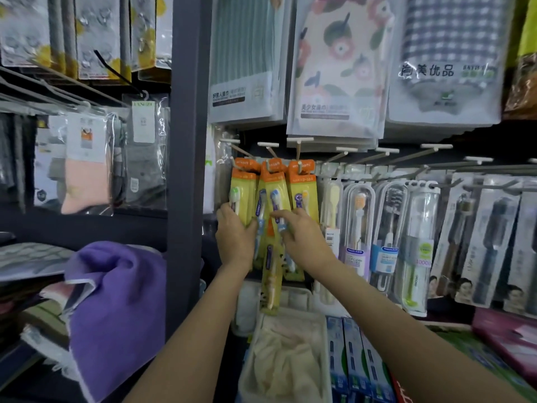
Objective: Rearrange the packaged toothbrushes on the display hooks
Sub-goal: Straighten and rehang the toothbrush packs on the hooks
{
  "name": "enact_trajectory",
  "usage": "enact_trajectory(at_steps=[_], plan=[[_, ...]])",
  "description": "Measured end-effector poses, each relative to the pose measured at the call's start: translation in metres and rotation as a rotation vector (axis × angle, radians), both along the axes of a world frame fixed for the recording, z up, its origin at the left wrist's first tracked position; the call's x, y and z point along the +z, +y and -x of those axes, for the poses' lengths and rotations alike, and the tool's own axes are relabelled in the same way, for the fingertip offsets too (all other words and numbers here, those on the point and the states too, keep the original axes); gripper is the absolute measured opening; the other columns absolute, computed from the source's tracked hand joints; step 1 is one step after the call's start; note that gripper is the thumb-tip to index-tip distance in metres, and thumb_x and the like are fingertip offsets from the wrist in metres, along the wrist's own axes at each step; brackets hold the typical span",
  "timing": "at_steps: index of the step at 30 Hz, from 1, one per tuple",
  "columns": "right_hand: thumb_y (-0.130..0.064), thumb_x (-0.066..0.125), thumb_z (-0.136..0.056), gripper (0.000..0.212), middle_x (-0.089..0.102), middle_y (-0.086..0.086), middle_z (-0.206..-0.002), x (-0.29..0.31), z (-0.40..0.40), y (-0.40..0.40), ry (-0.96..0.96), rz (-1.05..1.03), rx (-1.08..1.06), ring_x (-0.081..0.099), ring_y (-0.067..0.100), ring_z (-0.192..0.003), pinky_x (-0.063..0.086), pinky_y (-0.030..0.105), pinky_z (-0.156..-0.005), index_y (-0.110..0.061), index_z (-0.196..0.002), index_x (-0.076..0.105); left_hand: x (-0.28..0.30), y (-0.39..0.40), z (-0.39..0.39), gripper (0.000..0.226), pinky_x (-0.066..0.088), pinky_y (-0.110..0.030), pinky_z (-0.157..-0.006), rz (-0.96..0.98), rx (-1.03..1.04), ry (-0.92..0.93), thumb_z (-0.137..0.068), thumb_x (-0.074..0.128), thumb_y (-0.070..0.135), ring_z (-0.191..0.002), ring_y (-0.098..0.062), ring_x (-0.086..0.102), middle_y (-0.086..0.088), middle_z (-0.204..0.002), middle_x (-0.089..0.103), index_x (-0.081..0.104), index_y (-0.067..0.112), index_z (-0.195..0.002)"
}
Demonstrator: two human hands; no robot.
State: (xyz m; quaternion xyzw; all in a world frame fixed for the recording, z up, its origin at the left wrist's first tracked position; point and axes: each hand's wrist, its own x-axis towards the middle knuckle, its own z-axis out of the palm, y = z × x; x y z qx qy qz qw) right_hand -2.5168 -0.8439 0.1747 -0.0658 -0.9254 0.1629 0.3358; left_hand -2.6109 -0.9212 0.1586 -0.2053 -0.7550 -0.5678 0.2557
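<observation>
The yellow toothbrush packs [273,199] are being held hanging upright on the display hooks [268,154], long axes vertical. The left hand [236,232] is being clasped round the leftmost pack; the right hand [302,232], equally near, is being pinched on the middle pack.

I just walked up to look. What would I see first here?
Probably the bright yellow-and-orange toothbrush packs hanging on hooks in the middle, with the left hand and the right hand both on them. Next comes the big purple towel low on the left.
</observation>
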Motion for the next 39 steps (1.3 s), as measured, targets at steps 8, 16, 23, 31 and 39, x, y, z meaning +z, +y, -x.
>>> enact_trajectory(at_steps=[8,16,23,31,39], plan=[[0.008,0.046,-0.089,0.044,0.045,0.011,-0.122,-0.002,0.001,-0.008,0.044,0.08,0.026,0.043,0.014,-0.084,0.03,0.009,-0.065,-0.015,-0.127,0.053,0.0,-0.017,-0.008,0.041,0.035,-0.024,-0.072,-0.032,-0.042,-0.006,-0.085,0.063,0.017,-0.105,-0.026,0.053,-0.014,-0.118,0.053,0.044,0.0,-0.118],[0.003,0.048,-0.091,0.045,0.041,0.01,-0.126,-0.018,-0.005,-0.013,0.059,0.045,0.03,0.046,0.021,-0.114,0.028,0.009,-0.081,-0.013,-0.133,0.046,-0.006,-0.025,-0.012,0.045,0.035,-0.026,-0.072,-0.049,-0.045,0.022,-0.084,0.064,0.017,-0.106,-0.027,0.052,-0.011,-0.121,0.05,0.041,0.004,-0.121],[0.005,0.044,-0.09,0.058,0.04,0.012,-0.132,-0.03,-0.014,-0.017,0.051,-0.025,-0.005,0.044,0.026,-0.114,0.031,0.019,-0.076,-0.019,-0.142,0.03,-0.046,-0.029,-0.009,0.045,0.036,-0.025,-0.075,-0.076,-0.059,-0.015,-0.079,0.07,0.011,-0.102,-0.024,0.054,-0.01,-0.113,0.053,0.043,0.005,-0.116],[0.003,0.049,-0.087,0.05,0.054,0.011,-0.08,-0.038,-0.033,-0.018,0.145,-0.027,-0.076,0.049,0.022,-0.063,0.033,0.028,-0.048,-0.007,-0.133,0.032,-0.059,-0.035,-0.021,0.043,0.046,-0.039,-0.087,-0.048,-0.037,-0.013,-0.08,0.066,0.005,-0.103,-0.027,0.052,-0.013,-0.113,0.051,0.041,0.004,-0.116],[-0.003,0.049,-0.085,0.016,0.066,0.014,-0.087,-0.034,-0.057,-0.008,-0.014,-0.129,-0.267,0.061,0.034,-0.083,0.05,0.038,-0.066,-0.006,-0.088,0.065,-0.055,-0.04,-0.039,0.038,0.045,-0.034,-0.082,-0.026,-0.061,-0.019,-0.084,0.059,0.003,-0.101,-0.029,0.053,-0.017,-0.113,0.05,0.039,-0.002,-0.116]])
